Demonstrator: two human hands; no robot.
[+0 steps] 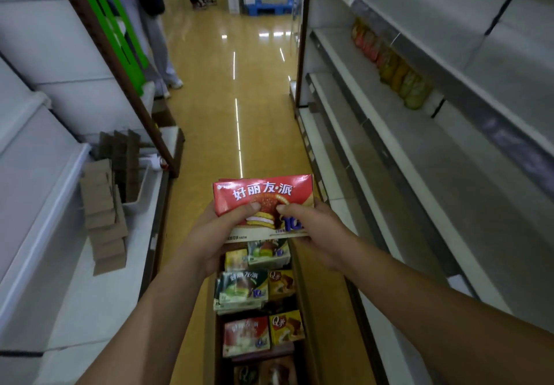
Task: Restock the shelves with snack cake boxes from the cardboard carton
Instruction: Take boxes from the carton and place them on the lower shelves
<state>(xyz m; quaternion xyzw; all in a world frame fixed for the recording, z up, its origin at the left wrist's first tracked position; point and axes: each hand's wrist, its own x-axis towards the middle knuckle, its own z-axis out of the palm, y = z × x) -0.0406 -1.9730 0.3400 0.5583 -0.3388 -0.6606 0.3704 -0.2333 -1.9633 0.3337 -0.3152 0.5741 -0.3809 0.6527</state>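
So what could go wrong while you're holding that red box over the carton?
The red box is held only along its near side by the left hand and right hand, so its far end might tip and drop into the carton. Another box edge seems to peek out behind it; a stack could slide apart.

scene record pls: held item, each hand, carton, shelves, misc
held: red snack cake box, face up, above the carton
left hand: grips the box's left side, thumb on top
right hand: grips its right side, thumb on top
carton: open, below the hands, holds green boxes, yellow boxes and another red one
shelves: on the right, mostly bare; snack bags in a row higher up
misc: folded cardboard on the left
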